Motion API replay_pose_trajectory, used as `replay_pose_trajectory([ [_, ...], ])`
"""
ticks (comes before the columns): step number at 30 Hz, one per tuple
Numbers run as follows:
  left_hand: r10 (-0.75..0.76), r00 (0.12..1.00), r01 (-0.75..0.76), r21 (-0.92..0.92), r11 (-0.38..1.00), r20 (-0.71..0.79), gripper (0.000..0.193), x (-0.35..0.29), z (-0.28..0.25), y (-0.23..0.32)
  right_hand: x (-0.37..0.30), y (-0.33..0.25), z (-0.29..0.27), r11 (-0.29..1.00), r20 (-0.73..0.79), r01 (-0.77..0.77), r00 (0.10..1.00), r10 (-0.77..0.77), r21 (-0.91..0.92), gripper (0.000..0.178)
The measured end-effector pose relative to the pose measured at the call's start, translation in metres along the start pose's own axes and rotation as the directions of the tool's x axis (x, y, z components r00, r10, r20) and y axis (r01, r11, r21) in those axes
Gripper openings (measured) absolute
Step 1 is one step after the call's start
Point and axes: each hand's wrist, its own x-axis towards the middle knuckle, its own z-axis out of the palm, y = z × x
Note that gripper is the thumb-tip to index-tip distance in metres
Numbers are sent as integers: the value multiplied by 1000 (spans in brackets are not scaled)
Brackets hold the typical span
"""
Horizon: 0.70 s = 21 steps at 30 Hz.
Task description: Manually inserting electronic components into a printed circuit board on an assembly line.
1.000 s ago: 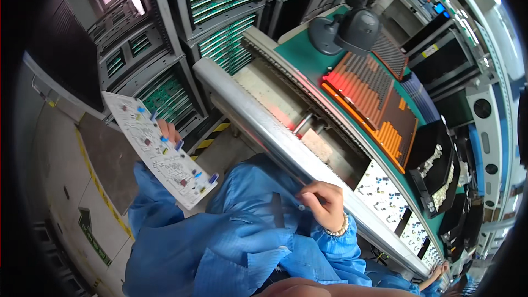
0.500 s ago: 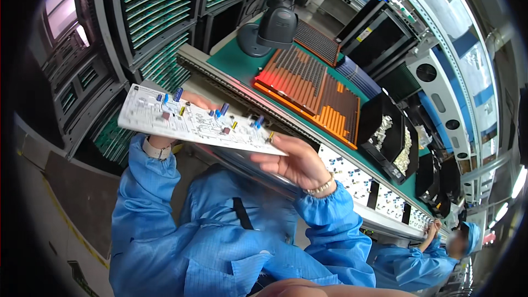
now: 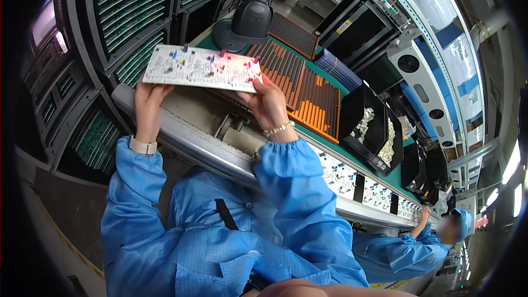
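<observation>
A white circuit board [image 3: 190, 71] with blue, yellow and dark components standing on it is held up above the conveyor, roughly level. My left hand [image 3: 148, 102] grips its near left edge from below, the fingers partly hidden under the board. At the right end, my right hand [image 3: 268, 102] is closed on the corner, thumb on top and fingers underneath. Just beyond the board stands a dark grey barcode scanner [image 3: 253, 19] on its base; red light falls across the board's right part and my right fingertips.
Orange-and-dark slotted trays [image 3: 319, 104] lie on the green bench beyond the conveyor rail [image 3: 203, 151]. Black bins [image 3: 366, 126] with pale parts stand to the right. Racks of green boards [image 3: 135, 16] rise at the left. A co-worker [image 3: 404, 253] in blue works further along the line.
Both hands have carried the board forward and up, away from my body, over the conveyor and close to the scanner. Red light now shows on its right part. The view has shifted somewhat.
</observation>
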Motion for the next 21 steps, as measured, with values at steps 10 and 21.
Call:
replay_pose_trajectory([
  [10,43,998,-46,97,994,36,53,6,9,0,56,12,-12,992,214,113,972,-99,-54,46],
  [21,95,995,-95,23,995,4,49,2,5,3,50,11,-15,991,366,118,927,-87,-63,59],
])
